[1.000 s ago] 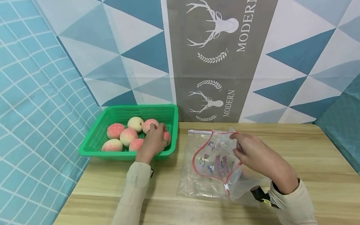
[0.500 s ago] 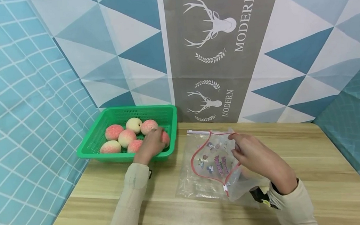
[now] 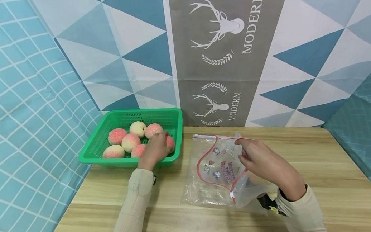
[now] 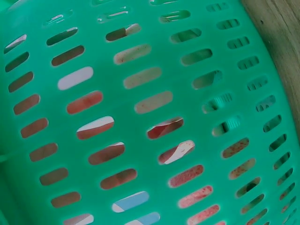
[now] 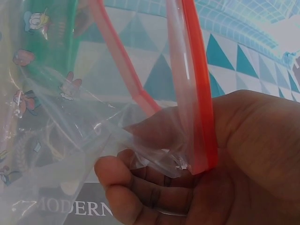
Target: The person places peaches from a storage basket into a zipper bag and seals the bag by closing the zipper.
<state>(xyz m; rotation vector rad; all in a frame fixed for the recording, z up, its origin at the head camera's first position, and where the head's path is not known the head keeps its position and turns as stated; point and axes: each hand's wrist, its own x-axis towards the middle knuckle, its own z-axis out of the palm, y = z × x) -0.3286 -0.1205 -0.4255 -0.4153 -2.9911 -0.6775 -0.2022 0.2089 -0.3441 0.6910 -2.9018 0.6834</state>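
Note:
In the head view my left hand (image 3: 157, 149) reaches into a green plastic basket (image 3: 88, 158). Its fingers curl over a pink peach (image 3: 170, 143) at the basket's right end, which the hand partly hides. Several other peaches (image 3: 130, 143) lie to its left. The left wrist view is filled by the slotted basket wall (image 4: 154, 112), with a speckled peach (image 4: 197, 194) showing through the slots. My right hand (image 3: 261, 159) grips the red-edged mouth of a clear zip bag (image 3: 207, 191), holding it open. Up close, in the right wrist view, thumb and fingers hold the bag's red strip (image 5: 199, 93).
Basket and bag rest on a wooden table (image 3: 186, 223), the bag to the basket's right. A white slider bar (image 3: 204, 136) lies along the bag's back edge. Patterned cloth (image 3: 214, 63) hangs behind the table, and blue checked cloth (image 3: 27, 116) on the left.
My left hand has lowered slightly and its fingers have closed round the rightmost peach; it has hardly moved over the last half second. The right hand keeps its hold on the bag.

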